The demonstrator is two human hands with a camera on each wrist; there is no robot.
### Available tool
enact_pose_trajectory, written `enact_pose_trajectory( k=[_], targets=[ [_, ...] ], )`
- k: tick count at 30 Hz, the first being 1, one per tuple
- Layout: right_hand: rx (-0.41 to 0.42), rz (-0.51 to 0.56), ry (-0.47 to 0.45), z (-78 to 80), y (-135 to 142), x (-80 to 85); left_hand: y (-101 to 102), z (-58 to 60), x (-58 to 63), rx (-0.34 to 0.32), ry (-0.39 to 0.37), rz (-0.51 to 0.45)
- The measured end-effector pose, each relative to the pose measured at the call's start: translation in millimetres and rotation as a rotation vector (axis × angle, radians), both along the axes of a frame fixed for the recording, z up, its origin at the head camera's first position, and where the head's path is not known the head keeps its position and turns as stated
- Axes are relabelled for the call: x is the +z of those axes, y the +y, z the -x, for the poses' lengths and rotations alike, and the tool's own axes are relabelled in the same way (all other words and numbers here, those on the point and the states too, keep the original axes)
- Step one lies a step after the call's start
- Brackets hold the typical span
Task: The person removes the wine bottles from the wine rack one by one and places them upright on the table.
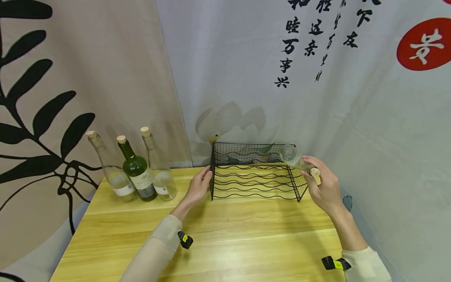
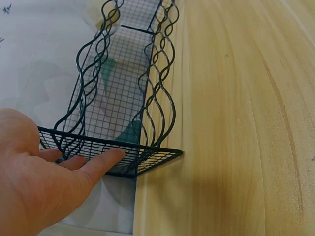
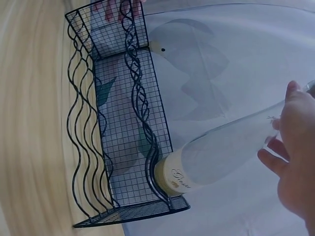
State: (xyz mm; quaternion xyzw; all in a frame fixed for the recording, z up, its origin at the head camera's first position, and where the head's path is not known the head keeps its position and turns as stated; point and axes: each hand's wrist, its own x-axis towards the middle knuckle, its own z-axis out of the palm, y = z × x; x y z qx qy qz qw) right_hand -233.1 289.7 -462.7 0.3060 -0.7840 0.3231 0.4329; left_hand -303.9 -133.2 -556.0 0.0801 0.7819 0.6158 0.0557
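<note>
My right hand (image 1: 325, 187) grips a corked clear glass wine bottle (image 3: 231, 142) by its neck. The bottle's labelled base lies over the wavy upper wires at the right end of a black wire wine rack (image 1: 253, 184); its cork (image 1: 314, 171) points toward me. At the rack's other end, my left hand (image 2: 47, 172) rests its extended fingers against the mesh side panel. Those fingertips also show through the mesh in the right wrist view.
Left of the rack, two more corked clear bottles (image 1: 121, 182) (image 1: 164, 182) stand on either side of a green bottle (image 1: 136, 165). The wooden table (image 1: 225, 243) meets a printed curtain (image 1: 239, 70) behind the rack.
</note>
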Motion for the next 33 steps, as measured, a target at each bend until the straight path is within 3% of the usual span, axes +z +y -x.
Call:
enact_pose_trajectory(
  k=[10, 23, 33],
  targets=[
    [-0.036, 0.029, -0.045, 2.1, -4.0, 10.8, -0.7, -0.1, 0.9, 0.01, 0.004, 0.006],
    [-0.09, 0.085, -0.025, 5.9, -14.9, 17.2, -0.1, 0.3, 0.8, 0.001, 0.005, -0.023],
    [-0.059, 0.125, -0.001, -0.4, -16.8, 24.4, 0.7, 4.0, -1.2, 0.006, -0.03, -0.017]
  ],
)
